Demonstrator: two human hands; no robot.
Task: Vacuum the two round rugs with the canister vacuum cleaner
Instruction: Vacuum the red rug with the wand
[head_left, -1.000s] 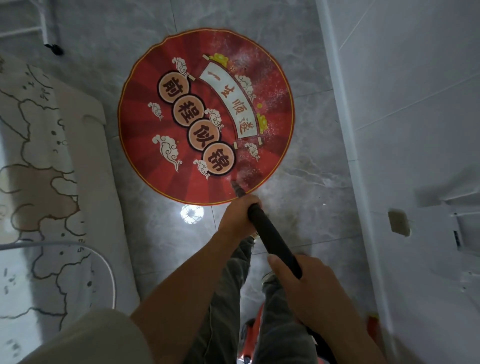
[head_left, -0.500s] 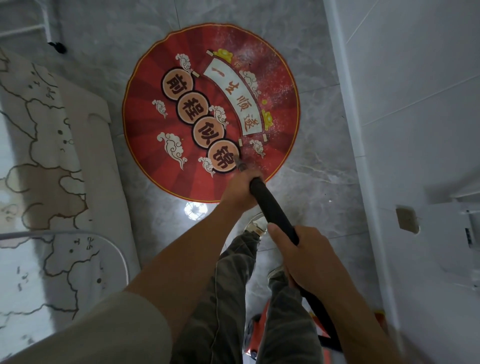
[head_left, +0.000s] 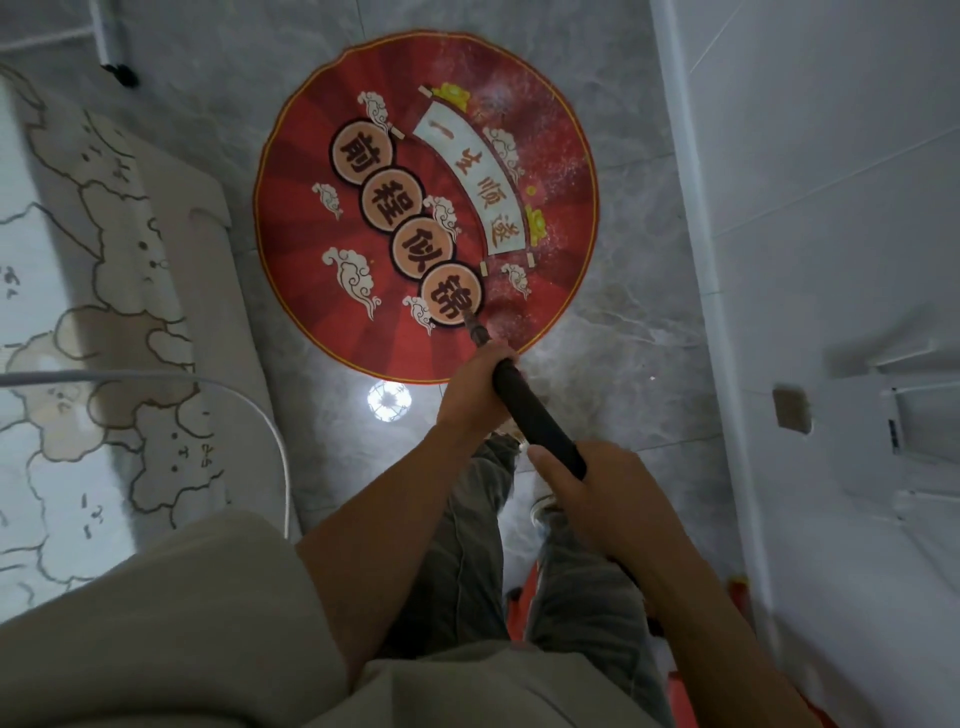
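Step in hand, as I read it: vacuuming the first rug. The red round rug (head_left: 311, 291) lies flat on the grey tile floor (head_left: 639, 358), nearer the floor's right edge along the white wall (head_left: 831, 208) than its left.

My left grip (head_left: 475, 387) is wrapped fully round the black vacuum tube (head_left: 535, 418) high up. The right grip (head_left: 587, 499) is curled round the same tube lower down, thumb on top. Neither has slack and both hold nothing else.

The nozzle tip (head_left: 475, 330) sits over the rug's near-right part, just beside the lowest printed disc. I can't tell whether it presses into the pile.

Pale specks (head_left: 545, 171) cover the rug's far-right part, so I judge that zone not yet cleaned. The left half looks cleaner.

Red plastic between my legs (head_left: 522, 592) is probably the canister, but it is mostly hidden.

A cream patterned mat (head_left: 104, 312) lies at the floor's left edge, apart from the rug. The second round rug is not in view.

Next move calls for pushing the tip forward and right across the specks, keeping it low and the strokes overlapping. Risk: the thin rug may bunch or slide on the glossy tile.
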